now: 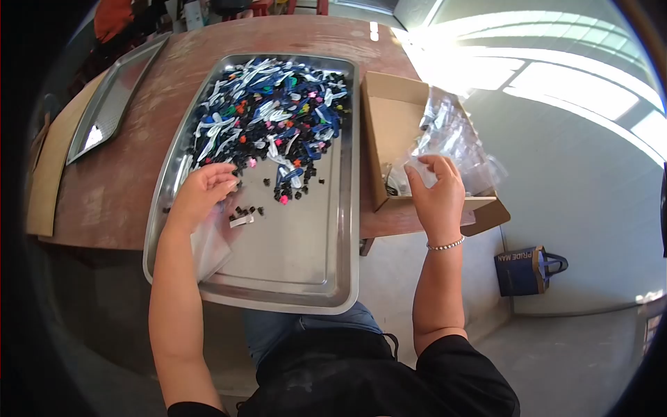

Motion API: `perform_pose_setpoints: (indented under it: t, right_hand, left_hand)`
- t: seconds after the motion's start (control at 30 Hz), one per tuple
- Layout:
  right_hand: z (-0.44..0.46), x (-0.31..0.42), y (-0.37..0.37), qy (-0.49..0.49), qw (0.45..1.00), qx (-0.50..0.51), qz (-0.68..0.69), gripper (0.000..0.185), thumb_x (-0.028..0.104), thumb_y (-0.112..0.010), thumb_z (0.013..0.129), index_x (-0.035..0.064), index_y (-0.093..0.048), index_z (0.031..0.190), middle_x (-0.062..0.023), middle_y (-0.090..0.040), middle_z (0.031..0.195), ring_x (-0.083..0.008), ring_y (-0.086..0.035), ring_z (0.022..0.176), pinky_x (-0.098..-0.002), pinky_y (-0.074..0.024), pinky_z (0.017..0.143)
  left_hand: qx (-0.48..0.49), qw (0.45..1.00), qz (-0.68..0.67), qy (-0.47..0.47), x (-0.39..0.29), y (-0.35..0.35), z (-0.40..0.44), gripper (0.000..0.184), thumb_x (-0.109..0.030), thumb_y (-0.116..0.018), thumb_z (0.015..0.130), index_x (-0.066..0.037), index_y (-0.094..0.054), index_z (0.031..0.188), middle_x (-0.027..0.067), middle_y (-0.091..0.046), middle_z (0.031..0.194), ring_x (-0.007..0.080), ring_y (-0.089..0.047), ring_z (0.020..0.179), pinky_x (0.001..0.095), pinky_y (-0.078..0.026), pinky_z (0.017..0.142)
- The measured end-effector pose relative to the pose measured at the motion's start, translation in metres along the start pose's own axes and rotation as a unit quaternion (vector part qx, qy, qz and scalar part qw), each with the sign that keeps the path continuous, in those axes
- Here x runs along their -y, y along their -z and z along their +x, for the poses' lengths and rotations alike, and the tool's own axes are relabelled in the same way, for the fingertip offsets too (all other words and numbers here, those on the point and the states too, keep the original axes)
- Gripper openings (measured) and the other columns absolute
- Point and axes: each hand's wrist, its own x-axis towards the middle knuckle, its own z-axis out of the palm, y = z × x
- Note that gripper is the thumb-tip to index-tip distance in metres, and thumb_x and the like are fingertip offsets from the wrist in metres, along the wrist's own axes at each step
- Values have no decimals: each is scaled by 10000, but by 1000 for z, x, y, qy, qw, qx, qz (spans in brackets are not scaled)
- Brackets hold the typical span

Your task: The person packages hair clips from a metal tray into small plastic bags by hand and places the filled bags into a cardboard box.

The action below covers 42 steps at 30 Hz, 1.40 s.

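Note:
A large metal tray (295, 243) holds a heap of small black, white, blue and colored clips (271, 104) toward its far end. Over the tray's left side is my left hand (205, 193), fingers curled with thumb near the fingertips; what they grip, if anything, is too small to name. Below that hand lies a clear plastic bag (208, 247). A few black pieces and a pale clip (242, 220) lie beside it. My right hand (438, 187) is over the near end of a cardboard box (389, 90), thumb and fingers apart, next to clear plastic bags (455, 139).
Another metal tray (114, 104) rests on the brown table (187, 42) at the left, beside a cardboard sheet (59, 174). A dark blue bag (520, 271) stands on the floor at the right. Part of a person in orange (113, 19) shows at the top left.

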Motion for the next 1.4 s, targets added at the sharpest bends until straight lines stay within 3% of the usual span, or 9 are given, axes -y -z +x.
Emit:
perform_pose_setpoints:
  t: [0.1, 0.33, 0.47, 0.7, 0.87, 1.03, 1.17, 1.33, 1.4]
  right_hand:
    - [2, -12, -9, 147, 972, -183, -3, 654, 293, -805, 752, 32, -554, 1296, -233, -519, 1362, -362, -459, 1304, -400, -400, 1056]
    - [14, -20, -2, 94, 988, -28, -116, 784, 407, -778, 753, 46, -482, 1383, -296, -382, 1455, -415, -372, 1367, -424, -364, 1090]
    - [18, -24, 11, 103, 980, -63, -155, 821, 419, -791, 735, 52, -469, 1395, -275, -380, 1466, -395, -405, 1349, -414, -381, 1077]
    - [26, -51, 45, 90, 989, 2, -119, 876, 418, -818, 702, 39, -450, 1401, -229, -584, 1268, -356, -577, 1170, -407, -458, 989]
    - [36, -65, 38, 108, 989, 58, -85, 837, 414, -812, 715, 37, -469, 1379, -221, -630, 1189, -358, -635, 1040, -408, -497, 910]
    - [45, -58, 32, 196, 975, 105, -15, 717, 233, -786, 707, 41, -508, 1339, -233, -667, 926, -364, -651, 826, -399, -515, 771]
    - [43, -62, 25, 218, 972, 73, 40, 417, 92, -715, 725, 0, -645, 1126, -223, -663, 830, -360, -656, 781, -403, -515, 729]
    - [49, -68, 33, 225, 972, 58, 35, 345, 56, -682, 727, -7, -665, 1066, -201, -674, 834, -347, -658, 765, -389, -522, 724]
    - [54, -72, 39, 235, 971, 38, 1, 332, 48, -671, 730, -6, -668, 1058, -186, -675, 830, -348, -654, 754, -390, -523, 718]
  left_hand:
    - [0, 1000, 15, -3, -6, 6, 0, 380, -114, -632, 911, -19, -562, 1273, 63, -676, 1093, 96, -617, 935, 237, -463, 785]
    - [-29, 999, 34, -26, 9, -2, 6, 352, -19, -610, 906, 10, -562, 1253, 70, -663, 1072, 110, -617, 946, 248, -485, 856]
    - [-38, 993, 86, -69, 9, -8, 7, 349, 9, -607, 901, 14, -566, 1247, 81, -657, 1084, 116, -610, 970, 243, -489, 872]
    - [-10, 980, 136, -147, -64, -61, -15, 343, 1, -644, 855, -21, -618, 1196, 59, -652, 1133, 118, -595, 992, 253, -491, 857]
    - [61, 881, 364, -297, -113, -128, 5, 387, -175, -725, 793, -43, -638, 1146, 117, -641, 1157, 269, -593, 1087, 522, -350, 1053]
    - [88, 826, 459, -317, -128, -195, 48, 344, -223, -738, 776, -74, -651, 1074, 84, -654, 1079, 270, -580, 1093, 683, -228, 1062]
    - [196, 749, 614, -155, -160, -228, 73, 219, -250, -731, 772, -64, -733, 887, 103, -677, 982, 296, -563, 1097, 702, -171, 1087]
    - [90, 640, 697, -311, -151, -251, 82, 179, -152, -593, 802, -95, -761, 831, 104, -703, 966, 272, -572, 1143, 686, -50, 1121]
    - [186, 638, 702, -256, -153, -266, 94, 180, -142, -590, 801, -91, -760, 834, 98, -706, 934, 280, -589, 1114, 681, -62, 1123]
